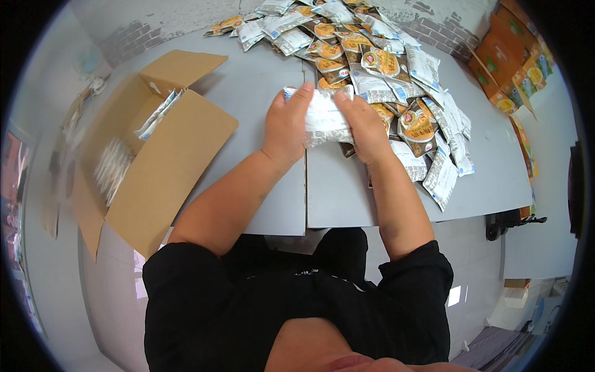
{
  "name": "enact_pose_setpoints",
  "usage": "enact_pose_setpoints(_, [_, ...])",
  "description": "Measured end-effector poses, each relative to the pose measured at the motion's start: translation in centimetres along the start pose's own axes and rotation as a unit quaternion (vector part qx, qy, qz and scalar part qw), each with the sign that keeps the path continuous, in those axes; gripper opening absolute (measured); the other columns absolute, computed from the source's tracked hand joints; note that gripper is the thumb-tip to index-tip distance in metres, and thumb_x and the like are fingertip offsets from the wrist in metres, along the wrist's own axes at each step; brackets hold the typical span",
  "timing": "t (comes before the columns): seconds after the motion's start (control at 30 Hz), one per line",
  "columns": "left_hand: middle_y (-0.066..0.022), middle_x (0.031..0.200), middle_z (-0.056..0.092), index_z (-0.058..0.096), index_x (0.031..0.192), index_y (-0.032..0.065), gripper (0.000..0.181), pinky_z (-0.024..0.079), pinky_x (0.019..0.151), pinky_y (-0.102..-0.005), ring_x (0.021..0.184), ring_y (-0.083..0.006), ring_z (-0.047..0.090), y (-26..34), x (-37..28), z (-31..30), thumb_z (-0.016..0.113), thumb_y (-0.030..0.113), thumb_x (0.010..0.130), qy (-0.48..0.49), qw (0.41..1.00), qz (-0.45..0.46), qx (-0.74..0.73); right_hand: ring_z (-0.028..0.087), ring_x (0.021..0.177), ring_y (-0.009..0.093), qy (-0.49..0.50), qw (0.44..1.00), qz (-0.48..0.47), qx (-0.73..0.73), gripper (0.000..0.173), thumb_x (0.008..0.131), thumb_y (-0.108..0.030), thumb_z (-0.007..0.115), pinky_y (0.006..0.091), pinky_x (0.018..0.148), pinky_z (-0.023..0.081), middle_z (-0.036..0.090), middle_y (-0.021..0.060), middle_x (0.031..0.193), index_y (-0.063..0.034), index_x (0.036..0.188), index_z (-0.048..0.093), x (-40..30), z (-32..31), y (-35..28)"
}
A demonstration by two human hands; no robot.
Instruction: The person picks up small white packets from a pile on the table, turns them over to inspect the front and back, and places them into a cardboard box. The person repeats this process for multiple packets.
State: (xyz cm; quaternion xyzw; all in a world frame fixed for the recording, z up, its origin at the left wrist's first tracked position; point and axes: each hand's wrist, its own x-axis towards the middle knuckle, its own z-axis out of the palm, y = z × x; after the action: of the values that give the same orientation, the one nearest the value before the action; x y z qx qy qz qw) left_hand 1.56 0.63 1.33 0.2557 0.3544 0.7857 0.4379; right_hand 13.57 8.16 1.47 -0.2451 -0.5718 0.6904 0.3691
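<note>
Between my two hands is a sealed foil pouch [328, 116], its white and grey printed back facing up. My left hand [289, 123] grips its left edge with the thumb on top. On the opposite edge, my right hand [365, 123] grips it the same way; the fingers underneath are hidden. Just beyond and to the right spreads a heap of similar pouches [383, 63], some brown and orange side up, others white side up. An open cardboard box [172, 176] stands to the left of my left hand, with several pouches [113, 169] standing on edge inside.
The grey table [260, 204] has a seam [305, 195] running down its middle. Orange printed cartons [506, 51] are stacked beyond its right edge. A worn painted wall [186, 21] rises behind the table. The box's flaps [186, 67] stick outward.
</note>
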Motion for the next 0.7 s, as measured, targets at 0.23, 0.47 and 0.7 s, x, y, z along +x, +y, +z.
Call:
enact_pose_setpoints(0.23, [-0.0061,0.091,0.059,0.05,0.1,0.0022,0.025,0.053,0.068,-0.0285,0.076,-0.0127,0.061,-0.1,-0.5,-0.4,0.062,0.023,0.092,-0.05,0.998,0.0,0.036,0.057,0.071,0.009,0.046,0.999,0.019,-0.012,0.041,0.093,-0.04,0.06,0.0244,0.063,0.045,0.065,0.0045,0.084,0.0008,0.094,0.064,0.1,-0.8,0.2])
enact_pose_setpoints(0.47, [-0.0103,0.1,0.063,0.053,0.108,0.0024,0.027,0.052,0.082,-0.0367,0.092,-0.0227,0.064,0.2,1.3,-1.8,0.048,0.027,0.097,0.024,0.995,-0.009,-0.095,0.06,0.074,0.013,-0.072,0.977,0.096,0.176,0.037,0.096,-0.037,0.054,0.026,0.064,0.048,0.063,0.0066,0.085,-0.0012,0.098,0.06,0.7,-2.0,0.2])
enact_pose_setpoints(0.7, [-0.0111,0.114,0.062,0.051,0.12,0.0002,0.043,0.049,0.089,-0.0368,0.104,-0.0232,0.061,0.3,2.0,-2.6,0.042,0.037,0.1,0.094,0.987,-0.002,-0.131,0.058,0.071,0.013,-0.096,0.994,0.03,0.029,0.028,0.091,-0.029,0.063,0.0265,0.062,0.048,0.06,0.0049,0.082,-0.0048,0.1,0.055,-0.3,0.3,0.9])
